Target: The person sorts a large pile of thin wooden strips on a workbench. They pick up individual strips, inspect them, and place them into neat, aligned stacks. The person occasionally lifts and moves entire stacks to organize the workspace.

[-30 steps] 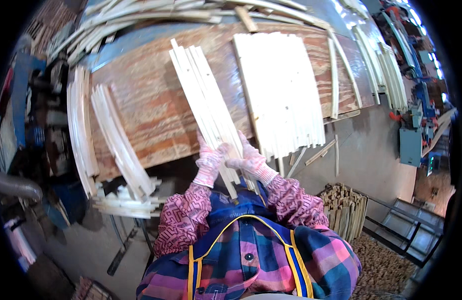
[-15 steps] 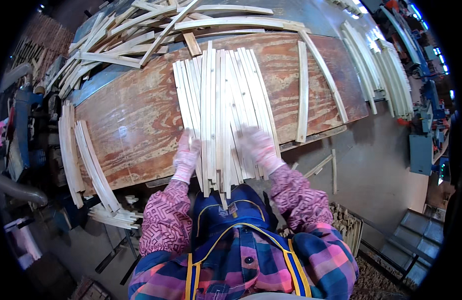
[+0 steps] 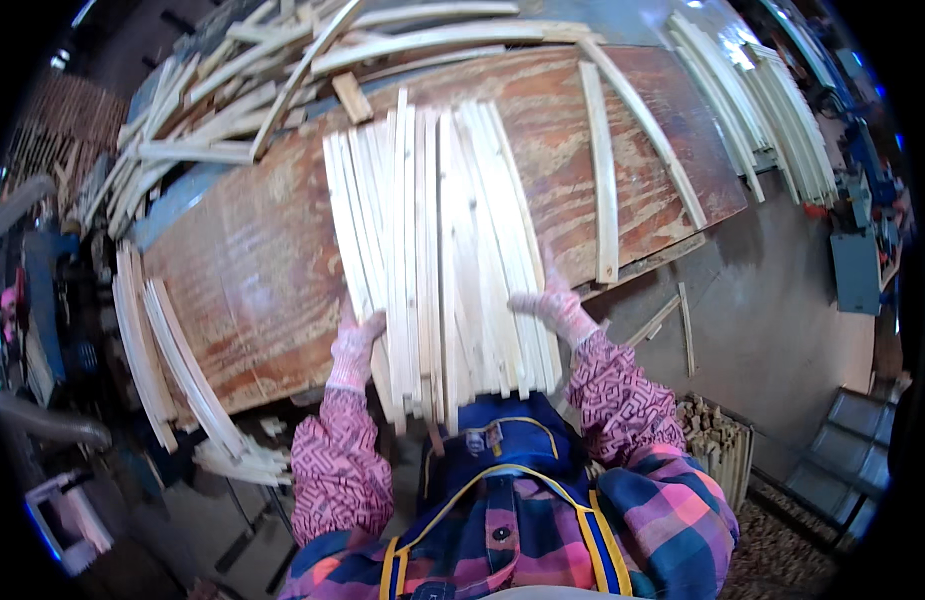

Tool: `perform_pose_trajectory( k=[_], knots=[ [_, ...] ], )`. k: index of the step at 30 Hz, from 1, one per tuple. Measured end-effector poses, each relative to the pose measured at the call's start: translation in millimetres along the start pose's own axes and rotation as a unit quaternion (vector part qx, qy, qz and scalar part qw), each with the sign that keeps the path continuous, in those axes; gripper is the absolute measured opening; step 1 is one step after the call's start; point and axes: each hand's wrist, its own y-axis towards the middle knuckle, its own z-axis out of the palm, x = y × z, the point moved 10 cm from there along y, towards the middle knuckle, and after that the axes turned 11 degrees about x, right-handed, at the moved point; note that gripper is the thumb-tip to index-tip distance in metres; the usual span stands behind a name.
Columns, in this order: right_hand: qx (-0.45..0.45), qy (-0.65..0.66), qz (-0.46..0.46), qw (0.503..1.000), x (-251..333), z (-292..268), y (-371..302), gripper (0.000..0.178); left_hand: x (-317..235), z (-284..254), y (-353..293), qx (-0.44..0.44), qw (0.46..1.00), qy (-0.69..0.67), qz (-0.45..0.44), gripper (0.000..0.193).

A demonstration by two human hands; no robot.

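Observation:
A wide row of long, pale wooden strips (image 3: 462,250) lies on the table, with uneven ends reaching past its near edge towards my apron. My left hand (image 3: 356,338), in a pale knitted glove, grips the row's left side near its lower end, thumb on top. On the opposite side, my right hand (image 3: 554,304) in a matching glove holds the right edge, thumb over the outer strips and fingers along the side. Some strips in the middle ride higher than the others. The fingers beneath the wood are partly hidden.
The worn wooden tabletop (image 3: 252,270) spreads beneath the strips. A jumbled heap of strips (image 3: 232,90) covers the far left. Two separate strips (image 3: 602,170) lie at the right, more strips (image 3: 182,350) at the left end. A short block (image 3: 352,97) sits beyond the row.
My right hand has moved from above the strips out to their right edge. The left hand has settled lower on the left side. The view has turned slightly.

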Motion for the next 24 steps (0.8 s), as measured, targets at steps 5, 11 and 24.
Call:
perform_pose_trajectory(
  k=[5, 11, 24],
  knots=[
    [0.053, 0.176, -0.006, 0.983, -10, 11, -22, 0.129, 43, 9, -4, 0.055, 0.984, -0.167, 0.017, 0.061],
    [0.058, 0.24, 0.008, 0.969, -3, -42, -26, 0.123, 43, 45, 27, 0.046, 0.975, -0.199, 0.085, 0.069],
    [0.024, 0.071, -0.087, 0.993, 145, -484, 51, 0.127, -247, 379, 226, -0.013, 0.995, 0.065, 0.08, 0.065]
  ],
)
